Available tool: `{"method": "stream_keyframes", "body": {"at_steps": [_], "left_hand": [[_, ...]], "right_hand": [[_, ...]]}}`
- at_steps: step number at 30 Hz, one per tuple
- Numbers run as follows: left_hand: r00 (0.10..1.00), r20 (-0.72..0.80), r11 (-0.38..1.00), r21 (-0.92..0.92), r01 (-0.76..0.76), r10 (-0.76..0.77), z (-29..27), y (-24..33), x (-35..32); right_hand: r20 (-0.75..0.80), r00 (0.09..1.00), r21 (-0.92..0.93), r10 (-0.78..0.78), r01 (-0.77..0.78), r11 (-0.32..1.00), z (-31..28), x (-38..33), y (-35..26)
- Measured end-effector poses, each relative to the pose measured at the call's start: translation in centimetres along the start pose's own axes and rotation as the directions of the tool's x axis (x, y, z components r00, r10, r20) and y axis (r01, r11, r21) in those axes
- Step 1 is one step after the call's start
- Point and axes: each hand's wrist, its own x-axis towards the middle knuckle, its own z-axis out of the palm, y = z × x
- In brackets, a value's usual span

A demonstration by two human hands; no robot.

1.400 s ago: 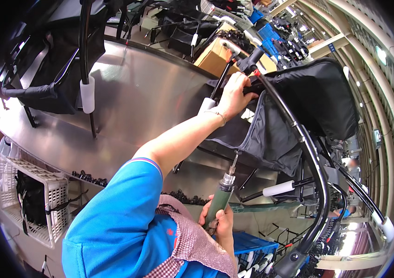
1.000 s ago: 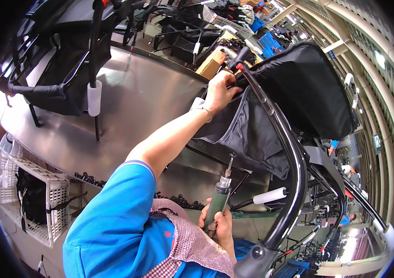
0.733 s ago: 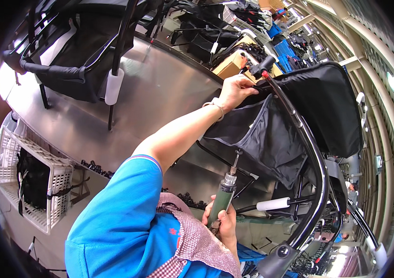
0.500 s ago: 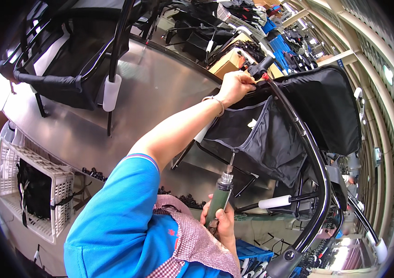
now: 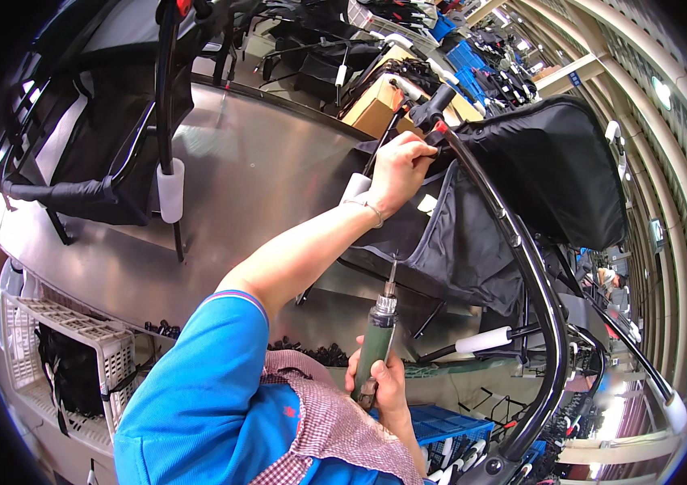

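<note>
My left hand (image 5: 400, 174) reaches up to a black stroller frame (image 5: 521, 234). Its thumb and fingers are pinched on the edge of black fabric (image 5: 435, 158), just below a red piece on the tube. What lies inside the pinch is mostly hidden. Lower down, my right hand (image 5: 384, 384) is wrapped round a green electric screwdriver (image 5: 374, 347), held upright. The bit points up and its tip is by the grey-trimmed hem of a dark fabric basket (image 5: 464, 250); whether they touch I cannot tell. A black canopy-like panel (image 5: 549, 174) spreads to the right of the tube.
Another black stroller (image 5: 101, 178) with a white foam sleeve stands left on the metal table (image 5: 254, 170). A white plastic crate (image 5: 69, 356) holds black material at lower left. Cardboard boxes (image 5: 376, 105) are behind my left hand, a blue crate (image 5: 448, 428) at lower right.
The whole view has shifted, moving the strollers leftward in the picture. My left hand has turned a little at the wrist, still pinching by the tube. The screwdriver stays upright in my right hand.
</note>
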Motion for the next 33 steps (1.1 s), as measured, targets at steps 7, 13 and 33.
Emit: {"method": "stream_keyframes", "body": {"at_steps": [7, 13, 33], "left_hand": [[0.982, 0.065, 0.983, 0.041, -0.178, 0.175, -0.6, -0.1, -1.1], [0.998, 0.066, 0.997, -0.074, 0.001, 0.003, 0.2, -1.5, -0.3], [0.988, 0.142, 0.998, 0.007, -0.062, 0.061, 1.5, -3.4, -0.7]], "right_hand": [[0.026, 0.998, 0.082, -0.057, 0.055, 0.995, -0.1, 2.4, -1.5], [0.052, 0.992, 0.149, -0.111, 0.103, 0.983, 0.4, 4.9, -3.3], [-0.058, 0.993, 0.108, -0.101, 0.107, 0.988, 1.0, 10.6, -7.2]]}}
